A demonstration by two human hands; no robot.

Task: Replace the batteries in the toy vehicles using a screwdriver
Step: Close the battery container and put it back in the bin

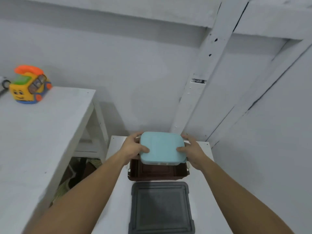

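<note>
At ten o'clock, a yellow toy vehicle (29, 85) (orange on top) stands on the white table (50, 132). Lower centre, the left hand (133, 147) grips the teal box (162, 148) at its nine o'clock, and the right hand (192, 151) grips it at three, above a brown container (158, 173). A grey lid (162, 206) lies at the container's six.

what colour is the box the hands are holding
The box is light blue, head view.
</note>
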